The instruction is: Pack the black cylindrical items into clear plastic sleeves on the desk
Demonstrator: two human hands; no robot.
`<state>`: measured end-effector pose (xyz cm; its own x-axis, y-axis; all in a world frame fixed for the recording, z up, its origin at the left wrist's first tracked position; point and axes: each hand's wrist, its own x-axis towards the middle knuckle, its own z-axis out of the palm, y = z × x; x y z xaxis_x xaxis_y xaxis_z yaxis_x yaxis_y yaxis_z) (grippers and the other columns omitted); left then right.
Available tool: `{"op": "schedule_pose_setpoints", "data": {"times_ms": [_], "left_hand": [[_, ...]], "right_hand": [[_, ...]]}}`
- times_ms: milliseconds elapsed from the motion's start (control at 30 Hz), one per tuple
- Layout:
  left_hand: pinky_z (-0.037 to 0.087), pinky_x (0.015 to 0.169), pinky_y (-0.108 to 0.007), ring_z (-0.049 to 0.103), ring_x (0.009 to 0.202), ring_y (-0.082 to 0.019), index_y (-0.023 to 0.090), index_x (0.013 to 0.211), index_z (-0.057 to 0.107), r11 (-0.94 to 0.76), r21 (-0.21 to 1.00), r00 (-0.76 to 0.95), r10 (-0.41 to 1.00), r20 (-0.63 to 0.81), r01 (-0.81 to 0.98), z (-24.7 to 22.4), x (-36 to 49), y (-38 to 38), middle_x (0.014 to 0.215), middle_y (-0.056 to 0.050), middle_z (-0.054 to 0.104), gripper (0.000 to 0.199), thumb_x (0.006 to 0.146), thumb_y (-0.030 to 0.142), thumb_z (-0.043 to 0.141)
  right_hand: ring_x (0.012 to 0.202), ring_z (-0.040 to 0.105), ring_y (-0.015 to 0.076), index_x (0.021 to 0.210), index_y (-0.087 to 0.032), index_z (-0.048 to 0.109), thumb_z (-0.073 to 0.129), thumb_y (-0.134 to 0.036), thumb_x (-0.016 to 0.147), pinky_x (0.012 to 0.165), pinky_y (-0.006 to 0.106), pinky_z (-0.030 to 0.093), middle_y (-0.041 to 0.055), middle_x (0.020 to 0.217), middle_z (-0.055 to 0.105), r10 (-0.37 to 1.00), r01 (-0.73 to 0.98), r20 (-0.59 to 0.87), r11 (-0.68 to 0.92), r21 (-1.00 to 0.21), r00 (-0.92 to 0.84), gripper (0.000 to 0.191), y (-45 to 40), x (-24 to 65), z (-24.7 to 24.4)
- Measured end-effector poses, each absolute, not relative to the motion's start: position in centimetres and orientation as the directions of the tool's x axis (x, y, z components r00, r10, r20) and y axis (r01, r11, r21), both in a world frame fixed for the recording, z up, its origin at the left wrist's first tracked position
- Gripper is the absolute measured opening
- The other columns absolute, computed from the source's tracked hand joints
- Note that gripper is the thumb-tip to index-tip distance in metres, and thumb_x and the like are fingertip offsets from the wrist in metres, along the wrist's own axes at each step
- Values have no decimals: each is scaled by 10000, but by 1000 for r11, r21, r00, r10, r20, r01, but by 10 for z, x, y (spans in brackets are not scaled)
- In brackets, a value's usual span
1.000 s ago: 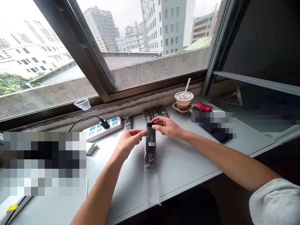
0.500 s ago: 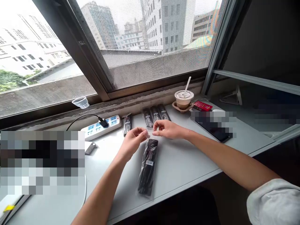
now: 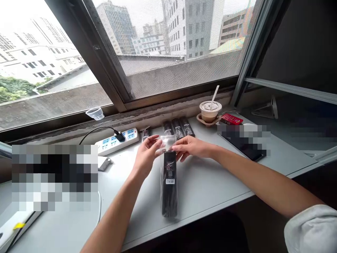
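A long, narrow black item (image 3: 170, 196) lies in a clear plastic bag (image 3: 167, 140) on the desk in front of me. It carries a small white barcode label, and what it is inside the bag I cannot tell for sure. The bag's top end stands up past the black item. My left hand (image 3: 146, 154) is closed on the left side of that end, thumb against fingers. On the other side, my right hand (image 3: 192, 147) pinches the bag's right edge near the top of the black item.
Several similar black packages (image 3: 178, 129) lie by the wall, one (image 3: 146, 133) beside the white power strip (image 3: 118, 141). To the right stand a lidded drink cup (image 3: 210, 110), a red box (image 3: 231, 118) and a dark phone-like slab (image 3: 243, 146). A clear cup (image 3: 96, 113) rests on the sill.
My fingers have taken hold of the bag's top end, which is now raised and spread between them. The package has turned from a slant to nearly straight. The view has shifted slightly.
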<state>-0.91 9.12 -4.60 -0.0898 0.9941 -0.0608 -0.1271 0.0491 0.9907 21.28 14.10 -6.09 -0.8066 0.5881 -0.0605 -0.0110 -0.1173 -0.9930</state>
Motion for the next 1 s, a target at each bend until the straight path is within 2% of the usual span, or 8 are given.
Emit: {"op": "schedule_pose_setpoints", "data": {"times_ms": [100,233,367,467,600,700,833,1000], "left_hand": [[548,841,-335,656,1052,-225,184,1222,658,160,984,78,985,-154,-74,-48,-16,91,1206,-115,670,560,762,416,878],[554,841,-355,676,963,-209,189,1159,676,214,976,232,953,-197,-49,-50,-22,91,1095,-86,693,480,766,374,882],[560,832,-335,648,882,-166,186,957,676,134,986,216,970,-109,-104,-49,-21,91,967,-32,661,260,794,310,837],[555,782,-308,622,836,-156,181,859,650,141,982,227,968,-109,-129,-45,-20,90,906,-21,625,163,810,286,765],[542,713,-297,636,822,-171,202,924,607,217,971,306,935,-178,-99,-42,-18,87,906,-22,620,265,873,438,716],[536,697,-273,634,821,-148,223,1002,576,179,984,312,935,-166,-16,-43,-18,84,966,-5,613,373,802,402,835],[538,694,-280,641,799,-140,214,1036,571,148,989,200,968,-151,32,-43,-23,90,989,-10,612,465,731,372,885],[510,651,-295,638,729,-145,173,1113,629,118,956,-152,985,-79,269,-42,-34,121,1044,-65,647,517,669,326,843]], "right_hand": [[893,772,220,1104,-180,778,747,-543,889,720,286,620,107,1021,799,665,-15,-53,-96,-995,-745,423,144,214,-63],[842,767,207,1322,-246,717,817,-426,841,668,280,624,80,1017,806,727,-8,-47,-71,-997,-685,524,149,215,-67],[915,734,222,1144,-205,813,765,-340,826,661,287,630,84,1021,792,748,-39,9,-22,-999,-663,349,149,214,-68],[965,700,232,1037,-196,841,707,-293,819,691,306,635,90,1078,778,714,-63,52,11,-998,-698,273,147,215,-65],[1006,669,252,1033,-157,836,691,-369,855,713,335,629,130,1123,758,687,-105,62,-21,-994,-724,313,145,216,-62],[1000,669,248,1005,-138,832,707,-421,874,747,347,627,139,1107,756,710,-114,68,-18,-993,-700,336,145,216,-61],[1024,700,250,1051,-157,810,740,-425,874,795,355,625,129,1147,742,760,-140,50,-54,-989,-648,329,147,214,-61],[1007,720,238,1041,-181,791,728,-368,888,737,296,601,119,1175,731,830,-100,35,-25,-995,-557,250,149,213,-60]]}}
